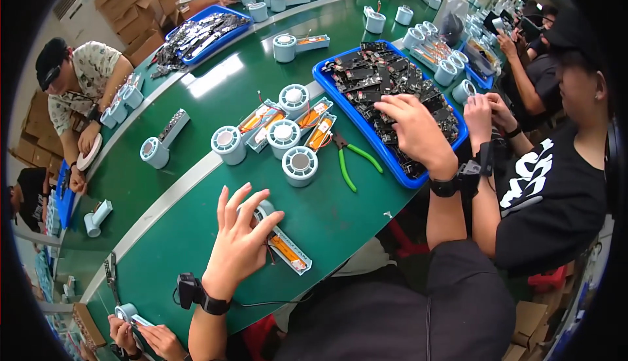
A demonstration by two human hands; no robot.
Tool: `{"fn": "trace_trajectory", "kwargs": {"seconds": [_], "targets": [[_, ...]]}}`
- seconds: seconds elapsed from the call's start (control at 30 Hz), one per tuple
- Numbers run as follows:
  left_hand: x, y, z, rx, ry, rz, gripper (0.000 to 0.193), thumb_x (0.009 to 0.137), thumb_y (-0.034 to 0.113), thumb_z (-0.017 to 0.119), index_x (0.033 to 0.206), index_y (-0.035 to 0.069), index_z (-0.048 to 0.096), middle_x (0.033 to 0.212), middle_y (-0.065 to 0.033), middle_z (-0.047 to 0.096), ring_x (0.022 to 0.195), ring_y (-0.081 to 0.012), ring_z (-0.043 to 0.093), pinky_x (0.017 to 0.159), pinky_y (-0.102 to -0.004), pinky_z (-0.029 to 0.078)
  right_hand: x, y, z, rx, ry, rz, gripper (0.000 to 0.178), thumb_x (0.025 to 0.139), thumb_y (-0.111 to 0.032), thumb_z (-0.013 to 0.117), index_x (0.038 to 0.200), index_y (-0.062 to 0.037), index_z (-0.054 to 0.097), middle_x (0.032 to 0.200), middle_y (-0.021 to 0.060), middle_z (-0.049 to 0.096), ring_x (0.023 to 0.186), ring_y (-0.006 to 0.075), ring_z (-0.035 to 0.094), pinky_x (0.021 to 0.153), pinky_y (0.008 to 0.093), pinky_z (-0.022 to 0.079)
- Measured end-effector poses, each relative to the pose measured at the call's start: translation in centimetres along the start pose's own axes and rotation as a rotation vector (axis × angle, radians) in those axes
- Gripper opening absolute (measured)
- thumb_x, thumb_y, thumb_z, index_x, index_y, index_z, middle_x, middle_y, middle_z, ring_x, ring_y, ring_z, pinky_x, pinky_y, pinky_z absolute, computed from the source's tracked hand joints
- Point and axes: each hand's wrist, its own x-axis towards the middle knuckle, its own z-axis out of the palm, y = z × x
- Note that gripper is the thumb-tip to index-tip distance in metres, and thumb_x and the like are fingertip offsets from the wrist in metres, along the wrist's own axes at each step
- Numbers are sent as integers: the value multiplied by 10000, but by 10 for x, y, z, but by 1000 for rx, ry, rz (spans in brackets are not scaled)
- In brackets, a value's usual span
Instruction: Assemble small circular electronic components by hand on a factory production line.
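My left hand (239, 246) is open with its fingers spread. It hovers over a light-blue handheld fan body, whose opened handle (290, 251) shows an orange battery and wires; the hand partly hides the round fan head. My right hand (418, 129) reaches over a blue tray (409, 181) piled with small black circuit boards (373, 76). Its fingers are stretched out and slightly bent, with nothing visible in them; the fingertips lie close above the boards. Between the hands, several similar fan bodies (284, 135) stand grouped, with batteries and wires exposed in their handles.
Green-handled cutters (356, 165) lie beside the tray. A metal strip (163, 201) separates my green table (176, 243) from the green belt (216, 116), which carries more fan bodies (155, 153). A co-worker (543, 184) sits close on my right; another's hands (144, 338) work at lower left.
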Motion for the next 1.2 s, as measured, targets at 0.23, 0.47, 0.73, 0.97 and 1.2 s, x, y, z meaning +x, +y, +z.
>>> {"fn": "trace_trajectory", "kwargs": {"seconds": [0.23, 0.47, 0.73, 0.97, 1.2], "targets": [[-27, 5, 0, -46, 166, -89, 553, 706, -51, 660, 1220, 146, 701, 1456, -188, 498, 1364, -452, 439, 1146, -589, 356, 16, 3, 8, 29, -158, -40, 369, 745, 23, 701, 1103, -65, 690, 1122, 134, 635, 1145, 339, 574, 1023, 422, 476], [-30, 5, -5, 16, 149, -192, 497, 773, -80, 646, 1236, 102, 665, 1497, -200, 452, 1406, -461, 409, 1141, -557, 365, 8, 6, 0, -122, -209, -43, 241, 788, -35, 719, 1024, -53, 673, 1101, 128, 617, 1171, 326, 555, 1033, 432, 455], [-33, 0, -8, 2, 196, -223, 454, 776, -79, 647, 1194, 95, 683, 1501, -204, 446, 1395, -457, 418, 1135, -549, 367, 20, 20, -4, 45, -97, -42, 195, 833, -92, 745, 1010, -59, 673, 928, 101, 656, 1016, 313, 625, 959, 419, 476], [-26, -1, -7, 39, 285, -182, 443, 739, -80, 716, 1148, 91, 693, 1331, -200, 592, 1260, -419, 554, 1053, -530, 475, 30, 12, -7, 249, 74, 68, 155, 837, -89, 750, 964, -64, 665, 886, 98, 689, 850, 315, 649, 813, 427, 503], [-14, 5, -34, 287, 352, 31, 289, 969, 15, 714, 1242, -26, 627, 1087, -69, 712, 933, -129, 663, 842, -231, 524, 37, -36, -20, 46, 586, -98, 191, 797, -17, 768, 957, -91, 694, 894, 57, 691, 836, 281, 643, 766, 409, 499]]}}
